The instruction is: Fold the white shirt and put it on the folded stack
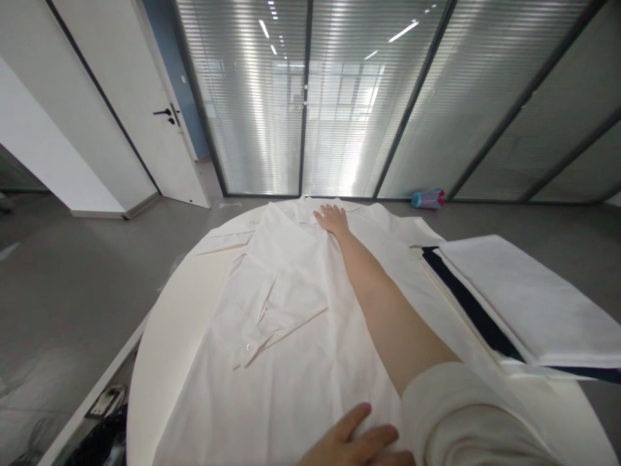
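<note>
While the rounded white bench [165, 369] spans the lower part of the frame, a white shirt [291, 278] lies spread across its middle, beside a folded stack of white and dark cloth [528, 298] at the right. At the bottom edge, the left hand [339, 450] has its fingers loosely parted over the shirt, contact unclear; at upper centre, the right hand [334, 221] presses flat on the shirt's far end, fingers fanned wide.

Looks toward a glass partition [262, 129] with dark frames [303, 129] and horizontal blinds, brightest mid-pane, with light strips [403, 31] gleaming in it. Shows at left a white door [121, 84], black handle [162, 112], blue wall [167, 52] beyond; below, gray floor [97, 259] around a rounded white table [165, 362].
</note>
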Tool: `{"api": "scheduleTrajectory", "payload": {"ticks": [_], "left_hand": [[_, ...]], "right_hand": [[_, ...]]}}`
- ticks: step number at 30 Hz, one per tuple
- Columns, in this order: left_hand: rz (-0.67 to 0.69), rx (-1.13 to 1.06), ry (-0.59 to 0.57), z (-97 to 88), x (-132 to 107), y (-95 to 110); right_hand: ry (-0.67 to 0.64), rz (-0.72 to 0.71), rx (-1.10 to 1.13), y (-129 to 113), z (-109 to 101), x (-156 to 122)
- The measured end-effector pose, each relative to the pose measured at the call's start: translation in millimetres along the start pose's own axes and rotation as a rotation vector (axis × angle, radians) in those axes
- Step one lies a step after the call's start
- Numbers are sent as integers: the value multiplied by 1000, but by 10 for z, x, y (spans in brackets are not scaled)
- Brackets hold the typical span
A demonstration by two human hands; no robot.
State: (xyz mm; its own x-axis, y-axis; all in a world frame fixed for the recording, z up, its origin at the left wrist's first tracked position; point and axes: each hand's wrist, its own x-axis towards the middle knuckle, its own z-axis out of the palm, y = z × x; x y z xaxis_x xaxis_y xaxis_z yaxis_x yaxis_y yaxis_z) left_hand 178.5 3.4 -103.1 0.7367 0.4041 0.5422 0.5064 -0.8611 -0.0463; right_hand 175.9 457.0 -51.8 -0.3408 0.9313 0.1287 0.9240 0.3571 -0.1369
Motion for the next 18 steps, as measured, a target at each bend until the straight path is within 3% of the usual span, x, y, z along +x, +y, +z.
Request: {"api": "scheduleTrajectory", "payload": {"ticks": [4, 8, 11, 15, 18], "left_hand": [[-87, -39, -109, -187, 321, -152], [57, -25, -102, -317, 621, -348], [152, -20, -150, -116, 668, -327], [215, -42, -151, 333, 520, -149], [265, -72, -147, 543, 430, -44]], "right_hand": [[-29, 0, 11, -15, -32, -27], [-61, 2, 20, -17, -47, -34], [-71, 9, 25, -13, -42, -21], [-103, 21, 46, -14, -44, 2], [-141, 41, 46, -30, -64, 26]]}}
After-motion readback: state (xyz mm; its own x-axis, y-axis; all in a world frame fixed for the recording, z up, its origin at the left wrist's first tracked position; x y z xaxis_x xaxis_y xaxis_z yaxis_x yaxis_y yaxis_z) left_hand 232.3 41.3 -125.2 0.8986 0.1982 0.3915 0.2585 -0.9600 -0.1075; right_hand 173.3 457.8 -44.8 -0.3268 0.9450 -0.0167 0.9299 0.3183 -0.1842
